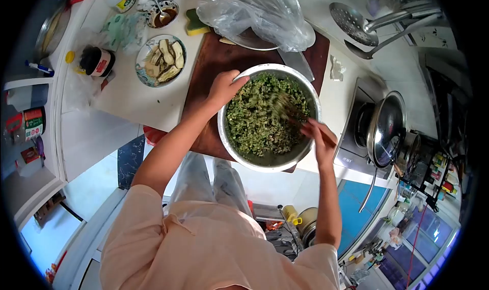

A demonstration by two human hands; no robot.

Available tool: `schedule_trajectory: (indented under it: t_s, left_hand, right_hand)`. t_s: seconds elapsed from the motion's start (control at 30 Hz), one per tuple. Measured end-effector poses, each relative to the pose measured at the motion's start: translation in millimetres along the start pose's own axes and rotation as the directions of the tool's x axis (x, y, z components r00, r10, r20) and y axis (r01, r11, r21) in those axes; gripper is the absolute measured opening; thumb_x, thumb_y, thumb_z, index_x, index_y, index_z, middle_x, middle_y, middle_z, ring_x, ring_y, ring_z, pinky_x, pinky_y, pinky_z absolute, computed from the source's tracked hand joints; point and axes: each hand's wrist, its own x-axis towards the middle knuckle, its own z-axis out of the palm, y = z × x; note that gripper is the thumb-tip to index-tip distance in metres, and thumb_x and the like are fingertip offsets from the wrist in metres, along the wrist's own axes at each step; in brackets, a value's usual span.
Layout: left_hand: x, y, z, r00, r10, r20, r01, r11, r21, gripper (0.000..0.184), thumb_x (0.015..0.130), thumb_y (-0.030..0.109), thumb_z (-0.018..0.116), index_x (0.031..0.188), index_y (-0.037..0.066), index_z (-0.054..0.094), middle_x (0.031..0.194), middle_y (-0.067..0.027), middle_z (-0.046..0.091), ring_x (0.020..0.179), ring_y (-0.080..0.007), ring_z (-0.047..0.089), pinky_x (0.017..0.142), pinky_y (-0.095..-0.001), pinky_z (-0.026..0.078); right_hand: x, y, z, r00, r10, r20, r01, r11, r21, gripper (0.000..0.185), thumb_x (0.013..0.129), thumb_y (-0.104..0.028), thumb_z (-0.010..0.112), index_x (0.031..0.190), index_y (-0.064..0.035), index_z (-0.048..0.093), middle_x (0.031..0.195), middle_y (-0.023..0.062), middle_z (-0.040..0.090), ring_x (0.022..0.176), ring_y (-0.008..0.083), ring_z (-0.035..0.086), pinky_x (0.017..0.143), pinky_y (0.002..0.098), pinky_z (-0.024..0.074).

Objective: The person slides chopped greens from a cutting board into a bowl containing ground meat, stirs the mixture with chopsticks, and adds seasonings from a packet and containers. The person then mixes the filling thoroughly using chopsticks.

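Observation:
A large metal bowl holds a chopped green mixture and rests on a dark wooden board. My left hand grips the bowl's upper left rim, thumb along the edge. At the bowl's right side, my right hand is closed round thin utensils, seemingly chopsticks, whose far ends are blurred in the mixture. Beyond the bowl, a cleaver blade lies on the board beside a clear plastic bag.
Left on the counter are a plate of eggplant pieces, a sauce bowl with a spoon, a sponge and a dark jar. To the right, a lidded pan sits on the stove, below hanging ladles.

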Motion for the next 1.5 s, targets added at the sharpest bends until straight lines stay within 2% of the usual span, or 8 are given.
schedule_trajectory:
  t_s: [0.07, 0.27, 0.33, 0.43, 0.53, 0.8, 1.2, 1.5]
  left_hand:
    - [2, -5, 1, 1.0, -0.002, -0.013, 0.002, 1.0, 0.004, 0.044, 0.088, 0.034, 0.064, 0.069, -0.002, 0.047, 0.059, -0.0191, 0.046, 0.05, -0.0271, 0.042, 0.052, -0.0399, 0.037]
    - [-1, -1, 3, 0.999, -0.019, -0.03, 0.018, 1.0, -0.02, 0.044, 0.088, 0.035, 0.063, 0.069, -0.002, 0.047, 0.058, -0.0194, 0.045, 0.049, -0.0275, 0.041, 0.051, -0.0401, 0.037]
    - [-1, 2, 0, 0.999, -0.024, -0.023, 0.023, 1.0, -0.007, 0.045, 0.089, 0.035, 0.062, 0.069, -0.002, 0.047, 0.058, -0.0192, 0.045, 0.05, -0.0276, 0.041, 0.052, -0.0398, 0.037]
    - [0, -3, 2, 1.0, 0.01, -0.026, -0.01, 1.0, -0.002, 0.045, 0.089, 0.035, 0.062, 0.069, -0.003, 0.047, 0.057, -0.0199, 0.044, 0.05, -0.03, 0.04, 0.051, -0.0406, 0.037]
    - [0, -9, 4, 0.999, 0.024, -0.025, -0.024, 1.0, -0.014, 0.043, 0.091, 0.033, 0.063, 0.069, -0.001, 0.046, 0.056, -0.0057, 0.03, 0.055, -0.0105, 0.032, 0.049, -0.0332, 0.033]
    - [1, -4, 3, 0.999, 0.002, -0.046, -0.002, 1.0, 0.002, 0.047, 0.09, 0.037, 0.06, 0.069, -0.003, 0.047, 0.058, -0.0205, 0.043, 0.05, -0.0314, 0.039, 0.052, -0.042, 0.035]
    - [0, -1, 1, 0.999, -0.019, -0.04, 0.019, 1.0, -0.01, 0.046, 0.089, 0.035, 0.061, 0.066, -0.002, 0.046, 0.054, -0.0161, 0.042, 0.047, -0.0233, 0.038, 0.049, -0.0399, 0.034]
    - [0, 3, 0, 0.999, 0.021, -0.035, -0.021, 1.0, 0.016, 0.045, 0.09, 0.032, 0.062, 0.067, -0.002, 0.044, 0.057, -0.0144, 0.039, 0.051, -0.0185, 0.035, 0.05, -0.0369, 0.033]
  right_hand:
    - [-40, 6, -37, 0.999, 0.023, 0.036, -0.011, 0.958, -0.285, 0.02, 0.096, -0.009, 0.052, 0.102, 0.0039, 0.066, 0.102, 0.0172, 0.066, 0.09, 0.0233, 0.067, 0.084, 0.035, 0.0563]
    - [-70, -15, 41, 0.948, 0.065, 0.31, -0.046, 0.997, -0.07, 0.016, 0.094, -0.005, 0.054, 0.101, 0.0051, 0.065, 0.1, 0.0162, 0.068, 0.09, 0.0211, 0.066, 0.077, 0.0293, 0.0555]
    - [-24, -26, 63, 0.923, -0.137, 0.36, 0.208, 0.964, -0.165, 0.015, 0.093, -0.002, 0.054, 0.101, 0.0049, 0.065, 0.1, 0.0161, 0.068, 0.09, 0.0217, 0.067, 0.078, 0.0294, 0.0556]
    - [7, -4, 41, 0.975, -0.139, 0.176, 0.146, 0.989, -0.029, 0.02, 0.095, -0.002, 0.051, 0.11, 0.0038, 0.064, 0.1, 0.0143, 0.067, 0.09, 0.0223, 0.067, 0.081, 0.0294, 0.055]
    - [-32, -24, -8, 0.996, 0.033, 0.085, -0.003, 0.945, -0.328, 0.02, 0.096, -0.004, 0.051, 0.105, 0.0069, 0.065, 0.096, 0.0151, 0.067, 0.089, 0.0204, 0.066, 0.08, 0.0295, 0.0539]
    - [11, -54, 63, 0.7, -0.202, 0.685, 0.413, 0.897, -0.158, 0.022, 0.094, -0.006, 0.053, 0.11, 0.0033, 0.065, 0.099, 0.0146, 0.068, 0.084, 0.0194, 0.067, 0.074, 0.03, 0.055]
    - [-9, -25, -95, 0.982, 0.089, 0.166, -0.052, 0.976, -0.213, 0.024, 0.094, -0.015, 0.057, 0.103, 0.0066, 0.065, 0.096, 0.0144, 0.068, 0.082, 0.0205, 0.068, 0.074, 0.0324, 0.0574]
    - [20, -6, 21, 0.971, -0.037, 0.236, 0.046, 0.998, -0.034, 0.019, 0.095, -0.007, 0.055, 0.106, 0.0041, 0.065, 0.101, 0.0149, 0.067, 0.084, 0.0198, 0.067, 0.074, 0.029, 0.0552]
